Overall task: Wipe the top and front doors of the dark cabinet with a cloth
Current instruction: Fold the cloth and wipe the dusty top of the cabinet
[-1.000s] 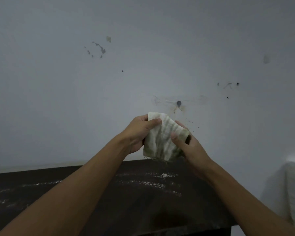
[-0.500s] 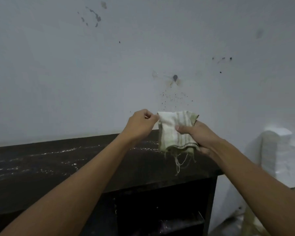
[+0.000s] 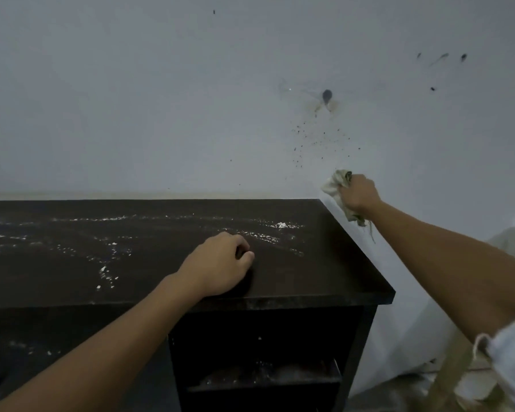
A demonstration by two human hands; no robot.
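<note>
The dark cabinet [image 3: 324, 263] fills the lower left, its top streaked with white dust and crumbs. My left hand [image 3: 217, 264] rests on that top near the front edge, fingers curled into a loose fist with nothing in it. My right hand [image 3: 359, 193] is held in the air beyond the cabinet's right end, near the wall, shut on a bunched pale green-striped cloth [image 3: 335, 182]. Frayed threads hang below the fist. An open dark compartment with a dusty shelf [image 3: 265, 379] shows under the top on the right side.
A pale wall [image 3: 161, 99] with dark specks and a small hole stands right behind the cabinet. To the right of the cabinet lies something white and bulky [image 3: 399, 337] on the floor. A pale sleeve shows at the lower right corner.
The two hands have parted: the left let go of the cloth and came down onto the cabinet top. The right carried the bunched cloth out past the cabinet's right end. The view tilted downward.
</note>
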